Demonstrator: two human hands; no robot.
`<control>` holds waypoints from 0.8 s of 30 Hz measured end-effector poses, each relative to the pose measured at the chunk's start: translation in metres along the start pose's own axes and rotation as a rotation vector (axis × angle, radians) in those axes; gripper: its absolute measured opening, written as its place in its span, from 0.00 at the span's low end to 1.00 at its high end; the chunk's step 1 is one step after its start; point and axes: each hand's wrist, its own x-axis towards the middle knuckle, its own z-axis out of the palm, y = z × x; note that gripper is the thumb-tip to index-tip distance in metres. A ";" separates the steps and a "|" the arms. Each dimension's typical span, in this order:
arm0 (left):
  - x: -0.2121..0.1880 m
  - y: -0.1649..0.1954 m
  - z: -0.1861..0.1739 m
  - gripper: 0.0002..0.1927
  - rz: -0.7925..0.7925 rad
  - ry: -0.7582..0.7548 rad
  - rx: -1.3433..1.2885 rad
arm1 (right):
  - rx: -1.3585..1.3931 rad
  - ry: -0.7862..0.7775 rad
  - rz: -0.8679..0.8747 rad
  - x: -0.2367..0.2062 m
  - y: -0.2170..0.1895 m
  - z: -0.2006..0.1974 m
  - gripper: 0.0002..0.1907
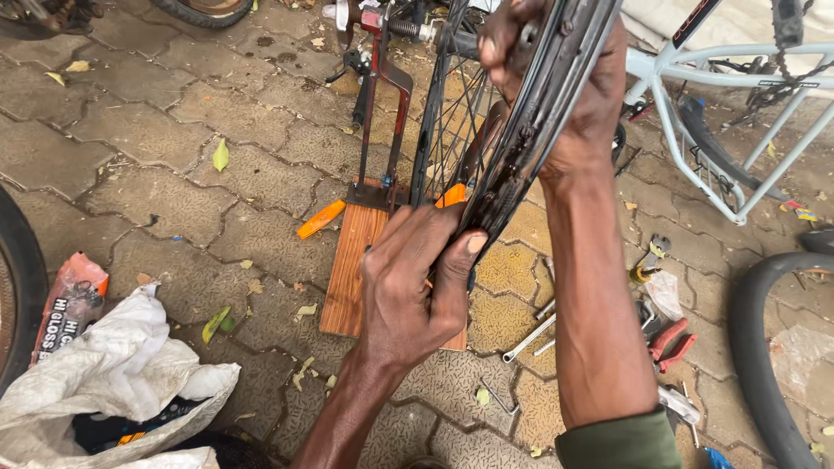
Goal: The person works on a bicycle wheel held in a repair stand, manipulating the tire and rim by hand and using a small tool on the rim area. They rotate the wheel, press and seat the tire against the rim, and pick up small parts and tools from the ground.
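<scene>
Both hands are on a bicycle wheel point(486, 174) that stands upright in a red metal stand point(382, 95), the stand bolted to a wooden board point(352, 260) lying on the paving stones point(156, 139). The left hand point(417, 282) grips the lower part of the rim, fingers wrapped round it and thumb pressed against the dark metal — likely to steady the wheel where it wants to swing. The right hand point(565, 87) is closed over the rim higher up, near the top of the view, its forearm running down the right side; gripping at two places keeps the wheel from turning in the stand. An orange reflector point(321, 219) lies on the ground just beside the board. To the right, on the stones, lie red-handled pliers point(667, 340) and a long spanner point(528, 339), near enough to reach. A pale blue bicycle frame point(730, 130) stands behind them, a loose black tyre point(760, 347) curves at the right edge, and a white sack point(113, 373) sits crumpled at lower left.
</scene>
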 end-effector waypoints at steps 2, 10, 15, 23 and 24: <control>0.002 0.004 -0.003 0.09 0.018 -0.010 -0.011 | -0.006 -0.015 -0.005 0.002 0.001 0.000 0.06; 0.016 0.016 -0.004 0.07 -0.009 0.002 -0.054 | 0.147 0.081 -0.141 0.000 0.003 0.009 0.10; 0.023 0.021 -0.005 0.07 -0.002 0.022 -0.063 | -0.228 0.226 -0.223 -0.010 -0.005 0.016 0.16; 0.031 0.014 0.004 0.22 0.088 0.077 -0.087 | -0.226 0.108 -0.222 -0.025 -0.002 0.008 0.10; 0.031 0.013 0.004 0.23 0.106 0.076 -0.070 | -0.210 0.092 -0.196 -0.026 -0.003 0.008 0.09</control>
